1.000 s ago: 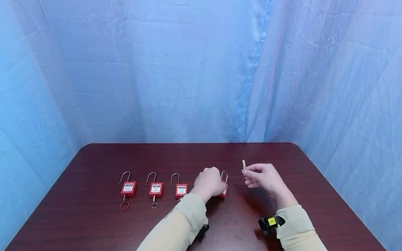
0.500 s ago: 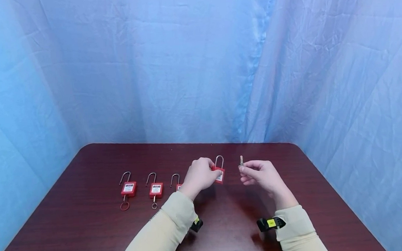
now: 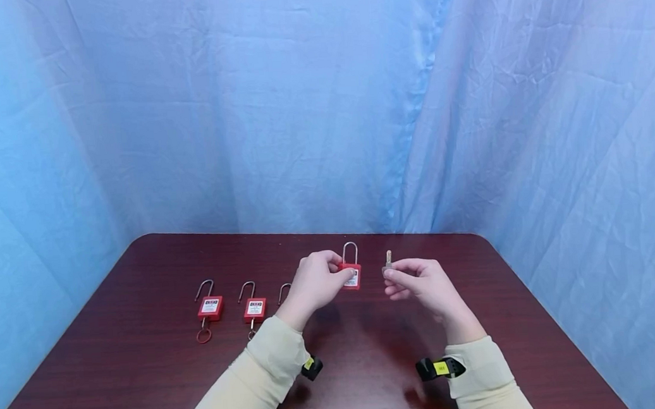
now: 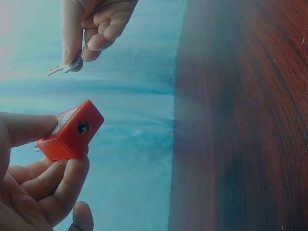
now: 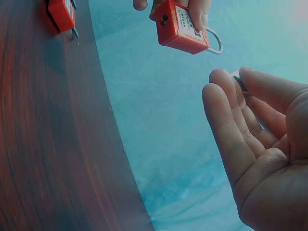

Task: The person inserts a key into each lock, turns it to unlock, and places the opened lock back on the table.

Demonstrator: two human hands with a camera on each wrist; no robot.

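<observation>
Padlock (image 3: 351, 274) lifted higher in left hand (image 3: 317, 282) fingers, right hand (image 3: 418, 282) pinching one key (image 3: 388, 260), three padlocks (image 3: 210, 307) on table (image 3: 145, 369)

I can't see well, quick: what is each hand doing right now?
Left hand: holding the red padlock up off the table.
Right hand: pinching a small key beside the lock.

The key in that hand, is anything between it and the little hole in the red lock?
Nothing visible. The right hand pinches the key, the left hand holds the red lock up off the table, and only open air shows between the key and the keyhole.
</observation>
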